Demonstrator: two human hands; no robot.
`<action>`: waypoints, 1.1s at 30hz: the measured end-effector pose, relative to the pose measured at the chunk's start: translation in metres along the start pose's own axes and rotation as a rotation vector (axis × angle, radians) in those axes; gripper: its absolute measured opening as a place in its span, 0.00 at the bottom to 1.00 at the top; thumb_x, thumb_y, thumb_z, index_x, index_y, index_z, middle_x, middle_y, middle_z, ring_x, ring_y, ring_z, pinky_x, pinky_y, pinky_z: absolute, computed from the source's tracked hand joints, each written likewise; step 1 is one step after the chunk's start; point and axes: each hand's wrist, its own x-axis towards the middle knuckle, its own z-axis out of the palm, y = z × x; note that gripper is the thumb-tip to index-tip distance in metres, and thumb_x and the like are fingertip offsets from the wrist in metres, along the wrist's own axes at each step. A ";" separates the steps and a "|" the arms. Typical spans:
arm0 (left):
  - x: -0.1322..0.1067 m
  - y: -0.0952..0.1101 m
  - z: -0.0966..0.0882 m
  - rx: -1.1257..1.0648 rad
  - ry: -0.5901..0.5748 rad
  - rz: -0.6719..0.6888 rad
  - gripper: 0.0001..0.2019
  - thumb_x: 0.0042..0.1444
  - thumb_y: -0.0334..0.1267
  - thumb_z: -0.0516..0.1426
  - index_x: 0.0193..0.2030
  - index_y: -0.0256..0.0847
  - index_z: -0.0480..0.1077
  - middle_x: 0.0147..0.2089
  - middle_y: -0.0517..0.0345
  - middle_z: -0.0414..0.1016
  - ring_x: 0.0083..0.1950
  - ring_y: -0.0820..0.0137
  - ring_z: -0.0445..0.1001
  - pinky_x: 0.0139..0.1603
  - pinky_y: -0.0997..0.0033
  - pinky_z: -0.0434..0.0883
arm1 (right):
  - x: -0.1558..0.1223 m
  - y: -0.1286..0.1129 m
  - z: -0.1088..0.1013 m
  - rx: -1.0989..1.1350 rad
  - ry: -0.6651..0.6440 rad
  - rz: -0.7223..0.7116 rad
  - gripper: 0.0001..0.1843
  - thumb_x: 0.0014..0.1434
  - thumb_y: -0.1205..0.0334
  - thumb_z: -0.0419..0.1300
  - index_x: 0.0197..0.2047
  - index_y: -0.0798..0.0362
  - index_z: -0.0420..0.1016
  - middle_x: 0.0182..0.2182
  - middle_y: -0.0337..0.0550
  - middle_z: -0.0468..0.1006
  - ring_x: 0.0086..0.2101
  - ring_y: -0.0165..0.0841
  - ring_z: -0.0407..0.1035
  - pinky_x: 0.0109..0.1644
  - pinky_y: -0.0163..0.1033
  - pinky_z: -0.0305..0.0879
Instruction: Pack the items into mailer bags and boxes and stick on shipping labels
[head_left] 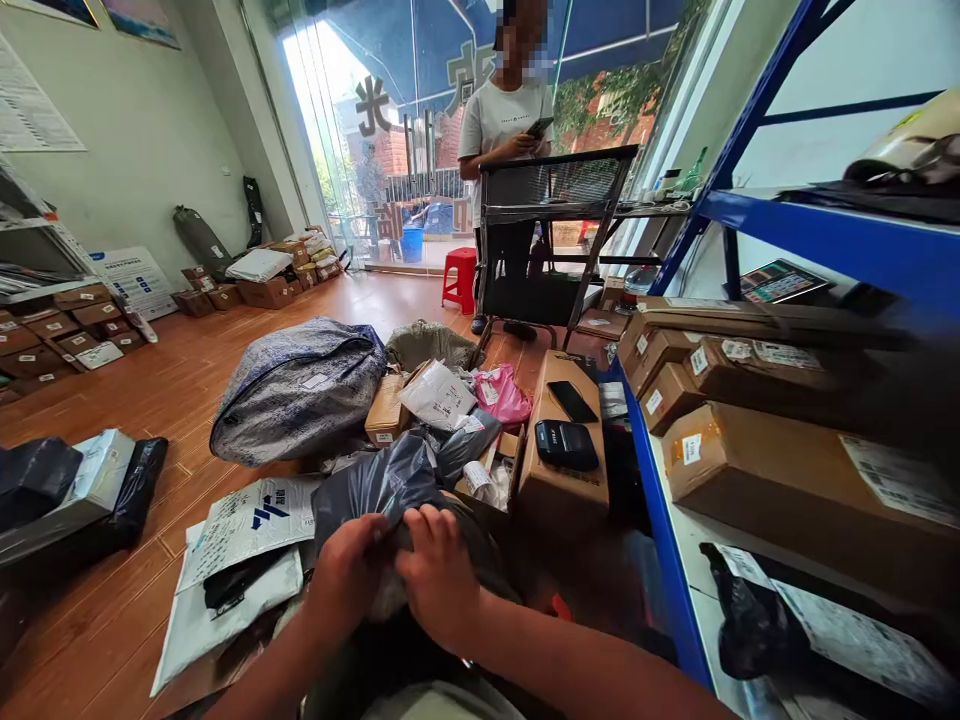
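A dark grey plastic mailing bag [379, 480] lies in front of me, and both hands are at its near edge. My left hand [349, 570] has its fingers curled onto the plastic. Close beside it, my right hand [439, 570] pinches the same edge, its fingers bent. White padded mailers [240, 600] lie to the left of my hands. Beyond the bag are a white parcel [439, 393], a pink plastic bag [501, 393] and a small open carton [510, 460]. A roll of white labels [480, 478] sits by that carton.
A black portable printer [566, 445] and a phone [571, 400] rest on a cardboard box [544, 480]. Blue shelving [660, 540] with parcels stands at right. A large patterned bag [300, 390] lies ahead left. A person [506, 130] stands behind a chair [555, 185], holding a phone.
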 end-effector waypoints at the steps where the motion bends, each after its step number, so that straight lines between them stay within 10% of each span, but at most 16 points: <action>1: -0.003 -0.004 0.002 0.060 0.031 0.075 0.08 0.54 0.29 0.53 0.38 0.42 0.71 0.34 0.56 0.78 0.34 0.68 0.75 0.37 0.72 0.70 | -0.002 0.004 0.003 0.049 0.076 0.022 0.08 0.51 0.70 0.62 0.36 0.51 0.75 0.51 0.51 0.68 0.55 0.49 0.57 0.57 0.58 0.54; 5: -0.009 0.000 -0.005 0.227 0.102 0.256 0.08 0.55 0.27 0.52 0.31 0.42 0.70 0.24 0.58 0.75 0.26 0.70 0.72 0.30 0.73 0.67 | 0.000 0.022 0.012 0.259 0.229 0.180 0.23 0.45 0.70 0.61 0.47 0.53 0.67 0.48 0.52 0.68 0.49 0.44 0.64 0.51 0.49 0.63; 13: -0.019 0.026 -0.004 0.303 -0.051 0.278 0.04 0.54 0.29 0.55 0.35 0.41 0.69 0.26 0.59 0.73 0.27 0.70 0.70 0.29 0.72 0.65 | 0.022 0.031 0.015 0.277 -0.171 0.244 0.05 0.46 0.70 0.57 0.24 0.51 0.65 0.20 0.34 0.68 0.23 0.29 0.62 0.27 0.35 0.48; 22: -0.047 -0.008 -0.005 0.436 -0.020 0.510 0.14 0.63 0.29 0.48 0.28 0.39 0.69 0.26 0.57 0.69 0.27 0.70 0.64 0.28 0.70 0.60 | -0.026 0.057 0.012 0.163 0.089 -0.581 0.08 0.64 0.67 0.54 0.36 0.54 0.74 0.26 0.38 0.73 0.27 0.30 0.63 0.31 0.38 0.52; 27: -0.079 -0.019 0.005 0.430 -0.257 0.580 0.10 0.63 0.30 0.50 0.36 0.39 0.71 0.31 0.58 0.72 0.30 0.70 0.66 0.30 0.67 0.61 | -0.054 0.068 0.027 0.151 0.165 -0.685 0.06 0.60 0.69 0.60 0.31 0.54 0.74 0.25 0.35 0.73 0.26 0.29 0.61 0.30 0.39 0.51; 33: -0.097 -0.028 0.012 0.525 -0.493 0.453 0.10 0.63 0.31 0.50 0.46 0.36 0.71 0.37 0.54 0.73 0.36 0.66 0.69 0.35 0.65 0.66 | -0.062 0.076 0.042 0.083 -0.084 -0.702 0.08 0.63 0.67 0.56 0.42 0.56 0.76 0.28 0.40 0.75 0.26 0.30 0.62 0.27 0.39 0.50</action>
